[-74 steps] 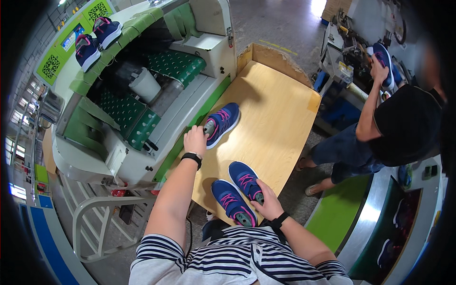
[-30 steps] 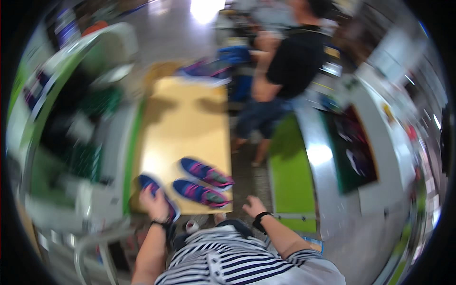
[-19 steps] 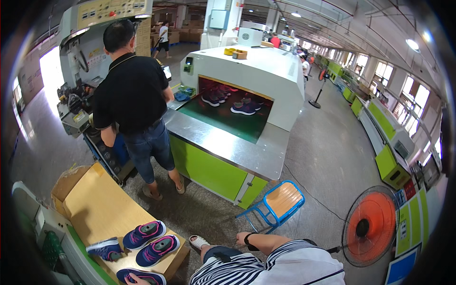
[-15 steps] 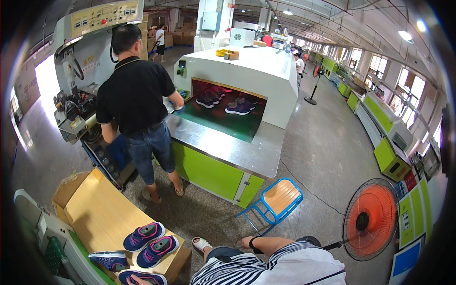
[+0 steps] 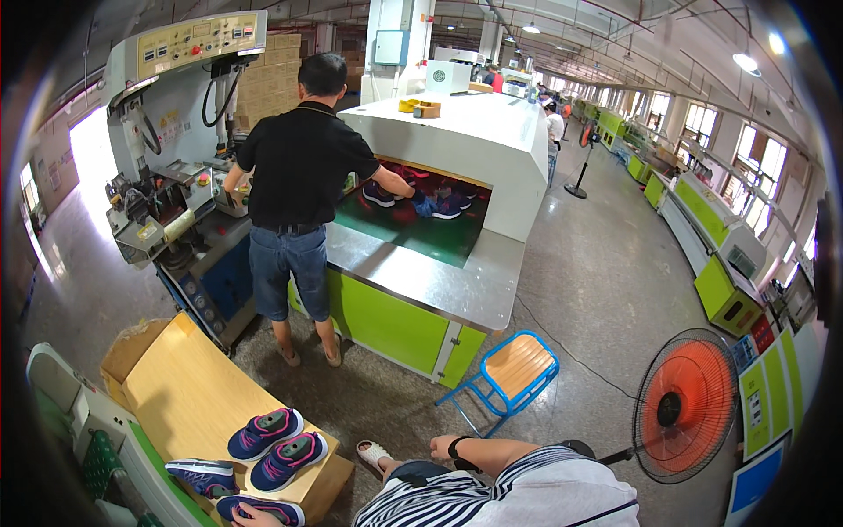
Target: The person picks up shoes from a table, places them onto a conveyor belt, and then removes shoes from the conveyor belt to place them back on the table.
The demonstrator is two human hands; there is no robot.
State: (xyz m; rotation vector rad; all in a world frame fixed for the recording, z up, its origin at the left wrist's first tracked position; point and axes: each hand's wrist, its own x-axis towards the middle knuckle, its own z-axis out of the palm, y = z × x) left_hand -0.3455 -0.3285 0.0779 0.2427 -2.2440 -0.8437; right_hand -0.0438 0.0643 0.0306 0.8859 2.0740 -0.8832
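Observation:
At the lower left, my left hand (image 5: 255, 516) is closed on the near side of a navy sneaker (image 5: 279, 510) with pink trim, partly cut off by the picture's edge. Beside it, on a pale wooden board (image 5: 189, 378), lie a greyish-blue sneaker (image 5: 204, 476) on its side and two upright navy sneakers (image 5: 265, 434) with pink collars and green-grey inserts. My right hand (image 5: 443, 447), a black band at its wrist, rests by my knee. Its fingers are too small and foreshortened to read.
A co-worker in black (image 5: 303, 167) reaches with a blue-gloved hand to sneakers (image 5: 450, 205) on the green belt (image 5: 399, 233) of a white tunnel machine (image 5: 518, 167). A blue-framed stool (image 5: 522, 364) and an orange fan (image 5: 683, 408) stand on the right. A control-panel machine (image 5: 198, 39) stands left.
The co-worker has moved right, turned toward the belt and stretched an arm into the tunnel opening onto a sneaker. My left hand stays at its sneaker; my right hand has shifted slightly left.

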